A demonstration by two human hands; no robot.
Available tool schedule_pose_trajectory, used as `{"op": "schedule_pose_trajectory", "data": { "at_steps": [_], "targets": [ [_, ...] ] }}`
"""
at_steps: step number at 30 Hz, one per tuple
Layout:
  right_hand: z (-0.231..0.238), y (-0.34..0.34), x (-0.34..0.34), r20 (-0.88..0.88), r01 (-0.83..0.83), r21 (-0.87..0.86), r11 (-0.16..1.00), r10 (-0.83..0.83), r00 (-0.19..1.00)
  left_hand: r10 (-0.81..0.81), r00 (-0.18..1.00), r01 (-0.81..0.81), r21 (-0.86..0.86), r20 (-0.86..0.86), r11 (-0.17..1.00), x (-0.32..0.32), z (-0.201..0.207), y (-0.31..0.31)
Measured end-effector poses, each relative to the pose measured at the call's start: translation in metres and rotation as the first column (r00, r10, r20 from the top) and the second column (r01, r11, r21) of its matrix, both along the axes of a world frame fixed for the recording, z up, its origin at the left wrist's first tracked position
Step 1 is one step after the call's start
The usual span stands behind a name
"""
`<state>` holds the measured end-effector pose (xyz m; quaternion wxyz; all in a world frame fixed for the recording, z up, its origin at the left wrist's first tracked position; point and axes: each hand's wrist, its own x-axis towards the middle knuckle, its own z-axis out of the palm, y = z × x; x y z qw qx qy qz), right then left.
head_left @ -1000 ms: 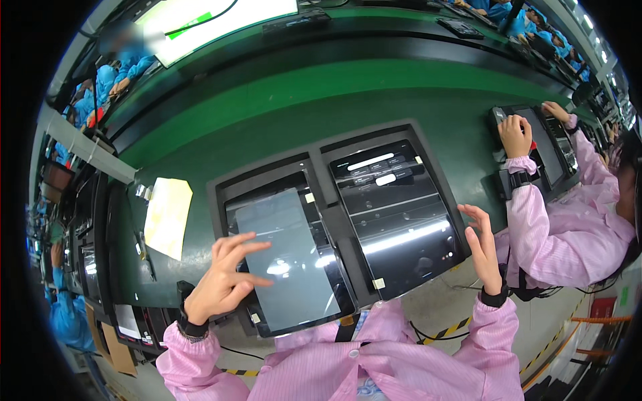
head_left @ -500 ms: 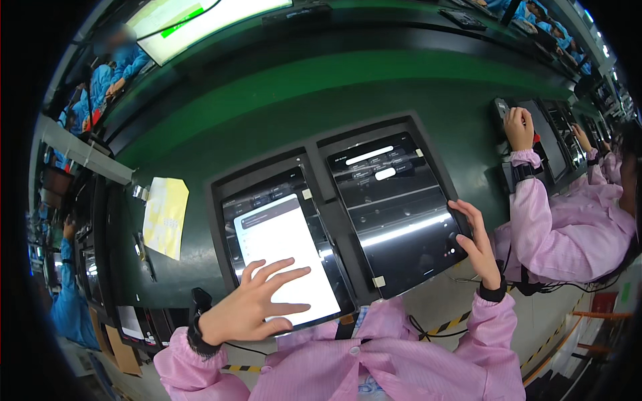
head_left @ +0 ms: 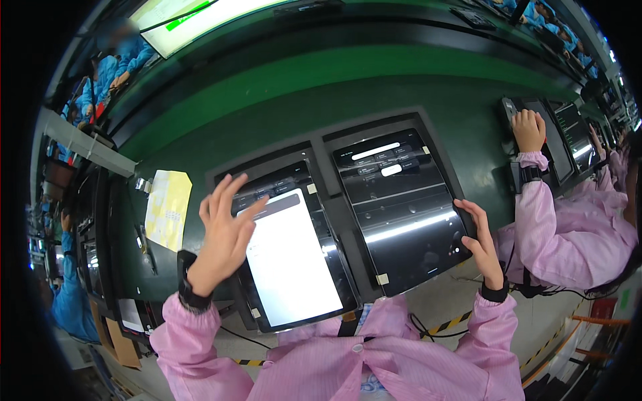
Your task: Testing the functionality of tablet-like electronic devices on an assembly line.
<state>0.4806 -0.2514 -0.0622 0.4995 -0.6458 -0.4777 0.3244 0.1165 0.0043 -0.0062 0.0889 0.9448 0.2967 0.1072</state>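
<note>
Two large black tablets lie side by side in a dark foam tray [head_left: 348, 250]. The left tablet [head_left: 341, 287] has a bright white window lit on its screen. Over that window's upper part is my left hand [head_left: 224, 237], its fingers stretched apart and the index fingertip at the dark bar along the top; whether it touches the glass I cannot tell. The right tablet [head_left: 401, 214] shows a dark screen with white rounded boxes near its top and a bright light reflection. My right hand [head_left: 483, 250] rests at this tablet's right edge, fingers spread and holding nothing.
A yellow paper sheet [head_left: 167, 210] lies on the green table [head_left: 281, 103], left of the tray, beside a small pen-like tool [head_left: 144, 247]. A lit monitor [head_left: 200, 20] stands beyond. At the right, a co-worker's hand [head_left: 528, 130] is over another device.
My left hand has lifted from the lower part of the white window and moved up to its top. The small dark box there has become a bar. My right hand stays put.
</note>
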Motion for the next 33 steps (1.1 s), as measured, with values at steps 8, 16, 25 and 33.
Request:
{"op": "schedule_pose_trajectory", "data": {
  "at_steps": [8,16,25,33],
  "targets": [
    [-0.002,-0.001,-0.002,-0.026,0.025,0.013,1.0,-0.025,0.999,-0.431,0.892,0.32,-0.481,-0.137,0.816,-0.02,0.024,-0.043],
    [-0.002,0.002,-0.003,-0.027,0.049,-0.009,0.999,-0.05,0.998,-0.384,0.922,0.345,-0.354,-0.046,0.869,-0.01,0.017,-0.072],
    [-0.004,0.0,-0.004,-0.094,0.06,-0.005,0.998,-0.061,0.994,-0.551,0.832,0.505,-0.328,-0.061,0.799,0.007,0.007,-0.076],
    [-0.001,0.001,0.0,-0.031,0.0,0.004,1.0,0.0,1.0,-0.509,0.86,0.453,-0.417,-0.027,0.788,0.006,0.007,-0.074]
  ]
}}
